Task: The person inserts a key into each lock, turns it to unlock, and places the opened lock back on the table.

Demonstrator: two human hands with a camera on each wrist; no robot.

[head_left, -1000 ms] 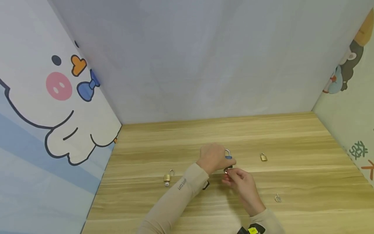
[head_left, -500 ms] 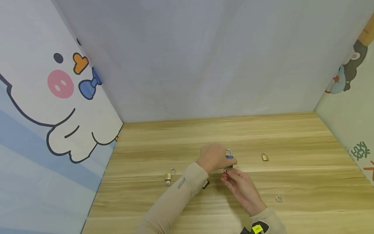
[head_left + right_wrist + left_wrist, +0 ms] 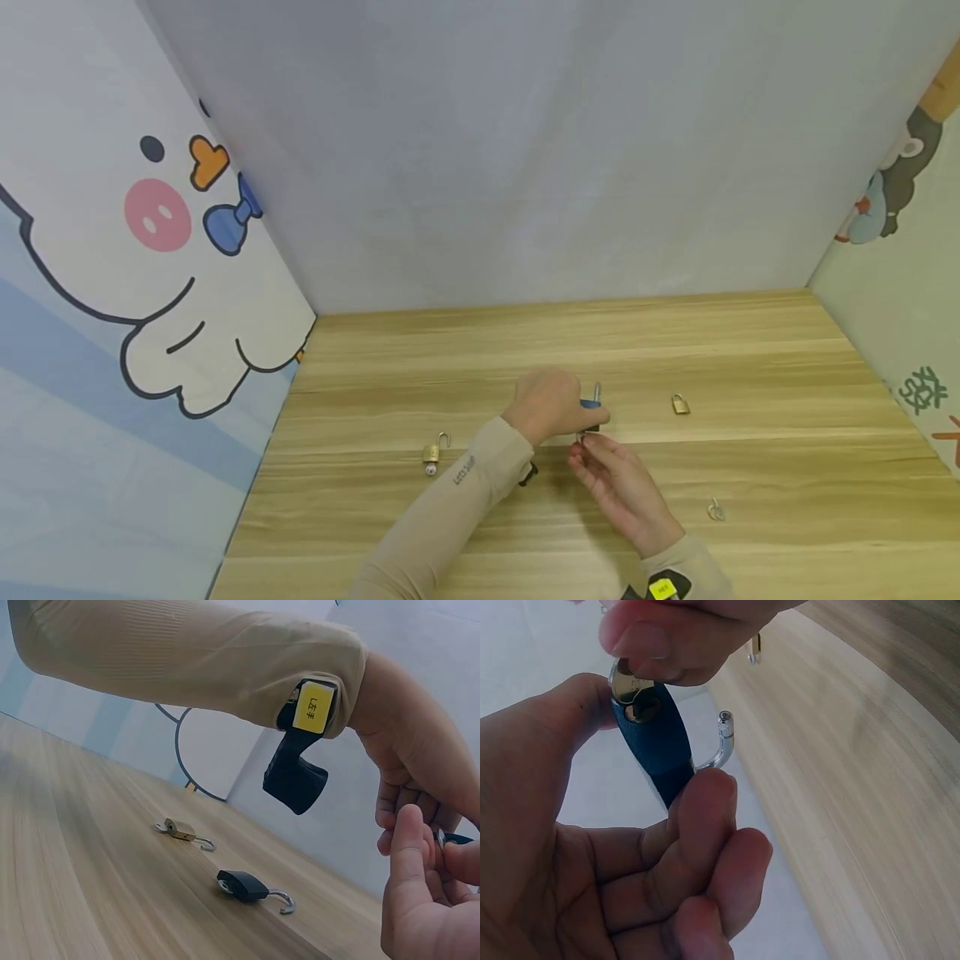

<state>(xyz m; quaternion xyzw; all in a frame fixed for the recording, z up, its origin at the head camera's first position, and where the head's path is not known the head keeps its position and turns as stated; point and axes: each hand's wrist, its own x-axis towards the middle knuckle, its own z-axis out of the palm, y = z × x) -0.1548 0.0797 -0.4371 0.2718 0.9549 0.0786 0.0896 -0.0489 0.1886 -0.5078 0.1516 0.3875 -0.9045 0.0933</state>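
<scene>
A blue padlock (image 3: 590, 404) is held upright above the table by my left hand (image 3: 547, 406), thumb on one side and curled fingers on the other. Its silver shackle (image 3: 724, 742) stands open, the free end clear of the body in the left wrist view. At the padlock's underside my right hand (image 3: 624, 492) pinches a key (image 3: 622, 681) at the keyhole. How deep the key sits is hidden by the fingertips. In the right wrist view both hands meet at the right edge, mostly covering the padlock.
On the wooden table (image 3: 375, 367), a brass padlock (image 3: 431, 454) with open shackle lies left. A smaller brass padlock (image 3: 680, 406) lies right, with small keys on a ring (image 3: 716, 510) nearer. A black padlock (image 3: 244, 886) with open shackle lies near the first brass one.
The blue padlock's shackle showed as a broad loop before; now it has swung round and shows edge-on. Both hands keep nearly the same place and grip.
</scene>
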